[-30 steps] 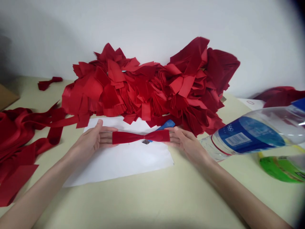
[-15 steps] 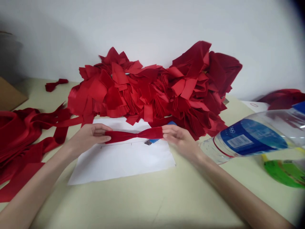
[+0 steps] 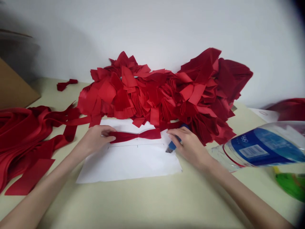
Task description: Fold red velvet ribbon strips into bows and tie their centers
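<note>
Left hand pinches red bow strip over white sheet; right hand at blue tool

Desk (image 3: 140, 205): pale, smooth, hard. Heap of red pieces (image 3: 152, 98) along the desk's back edge, by the wall: flat cut strips, squared ends, bunched and fanned, some matte, some darker and velvety. Loose red ribbon (image 3: 28, 136) toward the desk's left edge, long soft folds. Bottle (image 3: 264, 147) toward the right edge: clear, shiny plastic, blue label, lying tilted. White sheet (image 3: 128, 167) mid-desk, in front of the heap: thin paper, ruled line with ticks.

Left hand (image 3: 99, 140): grip clamped on the left end of the red strip (image 3: 135, 136). Right hand (image 3: 188, 144): fingers curled over the blue tool (image 3: 172, 145), metal tip showing; can't tell if the grip is closed on it.

Strip is over the sheet's back half, pinched waist, flared ends, velvety; contact with paper unclear. Should handle light, soft, floppy, not slippery, easily creased. Best hold: the flat ends, clear of the waist.
</note>
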Available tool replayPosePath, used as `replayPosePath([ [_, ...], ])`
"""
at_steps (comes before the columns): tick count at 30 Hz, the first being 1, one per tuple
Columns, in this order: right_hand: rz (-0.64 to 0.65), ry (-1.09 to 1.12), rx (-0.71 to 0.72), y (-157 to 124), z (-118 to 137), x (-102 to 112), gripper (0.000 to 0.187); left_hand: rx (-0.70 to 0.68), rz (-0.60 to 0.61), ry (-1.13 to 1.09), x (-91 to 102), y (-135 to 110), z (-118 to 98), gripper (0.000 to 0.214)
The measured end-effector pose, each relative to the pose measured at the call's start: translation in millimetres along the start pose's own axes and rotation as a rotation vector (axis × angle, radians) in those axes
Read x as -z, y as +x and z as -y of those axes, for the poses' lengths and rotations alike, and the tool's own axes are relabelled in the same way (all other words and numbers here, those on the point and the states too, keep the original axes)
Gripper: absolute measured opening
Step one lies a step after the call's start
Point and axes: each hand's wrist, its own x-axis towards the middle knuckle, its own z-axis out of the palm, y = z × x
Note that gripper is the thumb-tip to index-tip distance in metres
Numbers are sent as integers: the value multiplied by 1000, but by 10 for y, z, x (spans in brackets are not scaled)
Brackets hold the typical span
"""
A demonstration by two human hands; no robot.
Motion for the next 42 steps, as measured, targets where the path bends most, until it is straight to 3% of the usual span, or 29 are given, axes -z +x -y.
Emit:
replayPosePath([
  [10, -1, 90, -69, 445, -29, -363, 21, -7, -103, -105, -46, 11, -34, 36],
  [22, -21, 217, -91, 424, 32, -416, 19, -9, -126, -37, 1, -4, -34, 20],
  [31, -23, 261, -112, 412, -23, -437, 14, -91, -170, 124, -95, -56, -24, 23],
  [35, -50, 253, -85, 393, 1, -426, 12, -225, -83, 177, -111, -67, -89, 20],
  [39, -71, 239, -57, 373, 34, -407, 14, -423, 74, 244, -103, -59, -94, 42],
  [42, -65, 249, -94, 383, 28, -397, 19, -458, 124, 279, -84, -32, -39, 47],
])
